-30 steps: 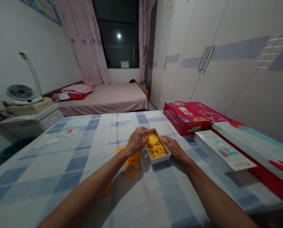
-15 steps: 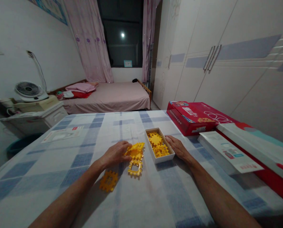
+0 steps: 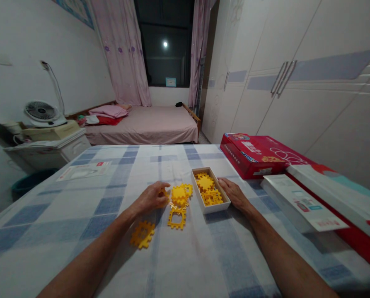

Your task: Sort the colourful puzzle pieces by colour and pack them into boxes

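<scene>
My left hand [image 3: 150,198] is closed, its thumb and fingers around a yellow toothed plastic building piece [image 3: 163,198] that they partly cover. Just right of it lie more yellow pieces, overlapping on the cloth: a solid-faced one [image 3: 179,193] and a frame-like one with a square opening [image 3: 177,226]. Another yellow piece [image 3: 142,234] lies apart, near my left forearm. A small white open box [image 3: 207,209] holds several yellow pieces [image 3: 206,183]. My right hand [image 3: 233,193] rests along the box's right side, fingers stretched out against its wall.
A blue-and-white checked cloth [image 3: 110,236] covers the table. To the right are a red box [image 3: 256,155] and a white printed carton [image 3: 305,203]. A printed sheet [image 3: 83,170] lies at the left. Beyond the table stands a bed [image 3: 153,122].
My left hand has drawn slightly left from the cluster with one yellow piece, leaving the other pieces lying on the cloth. My right hand stays by the box. The view has shifted slightly.
</scene>
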The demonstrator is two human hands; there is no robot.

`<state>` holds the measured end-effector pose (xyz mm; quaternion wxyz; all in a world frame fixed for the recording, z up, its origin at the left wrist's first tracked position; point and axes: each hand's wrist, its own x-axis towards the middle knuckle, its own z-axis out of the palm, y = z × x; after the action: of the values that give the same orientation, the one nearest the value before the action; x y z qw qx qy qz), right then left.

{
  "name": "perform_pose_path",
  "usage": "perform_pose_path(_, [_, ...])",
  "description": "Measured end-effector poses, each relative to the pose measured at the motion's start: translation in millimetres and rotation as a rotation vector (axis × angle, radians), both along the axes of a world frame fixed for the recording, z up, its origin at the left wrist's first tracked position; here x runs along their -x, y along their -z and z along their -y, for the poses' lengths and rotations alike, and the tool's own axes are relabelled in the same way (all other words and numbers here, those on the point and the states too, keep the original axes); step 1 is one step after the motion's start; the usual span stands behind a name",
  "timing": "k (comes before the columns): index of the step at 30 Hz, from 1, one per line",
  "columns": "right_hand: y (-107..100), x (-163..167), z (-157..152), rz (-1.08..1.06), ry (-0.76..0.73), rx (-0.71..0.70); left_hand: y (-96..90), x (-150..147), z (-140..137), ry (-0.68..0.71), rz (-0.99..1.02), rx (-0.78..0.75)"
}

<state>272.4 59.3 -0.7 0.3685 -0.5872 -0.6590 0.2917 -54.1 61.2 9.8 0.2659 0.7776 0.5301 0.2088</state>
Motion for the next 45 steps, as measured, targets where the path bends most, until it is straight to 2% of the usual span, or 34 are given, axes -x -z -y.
perform_pose_path(3, [1,0,-1,0.006,0.004,0.004,-10.1,8,-2,-0.077,0.121,0.040])
perform_pose_path(6, [0,0,0,0.005,0.000,-0.013,-29.0,7,-1,-0.166,0.356,0.109])
perform_pose_path(9, [-1,1,0,0.017,-0.013,-0.011,-39.4,-11,-1,-0.138,0.522,0.183])
perform_pose_path(13, [-2,1,1,0.029,-0.021,-0.011,-29.0,-47,-5,-0.003,0.254,0.128])
perform_pose_path(16, [-1,1,0,0.003,-0.013,0.010,-17.3,-62,-10,-0.017,0.082,0.038])
perform_pose_path(21, [0,1,1,-0.004,-0.024,0.015,-13.8,-58,-13,-0.027,-0.074,-0.072])
perform_pose_path(26, [-4,2,3,0.013,-0.018,-0.006,-15.2,-55,-18,0.007,-0.197,-0.043])
perform_pose_path(31, [-6,3,3,0.021,-0.007,-0.008,-13.2,-60,-24,-0.015,-0.198,-0.035])
perform_pose_path(36, [-6,3,4,-0.008,-0.015,-0.007,-14.8,-54,-23,-0.077,-0.059,-0.048])
perform_pose_path(39, [-6,4,4,-0.020,-0.013,-0.015,-24.8,-52,-18,-0.077,0.044,-0.061])
perform_pose_path(42, [-5,3,3,-0.032,-0.011,-0.017,-43.7,-63,-8,-0.007,0.330,0.015])
perform_pose_path(45, [-2,3,2,-0.056,-0.022,-0.003,-59.1,-90,3,0.125,0.644,0.214])
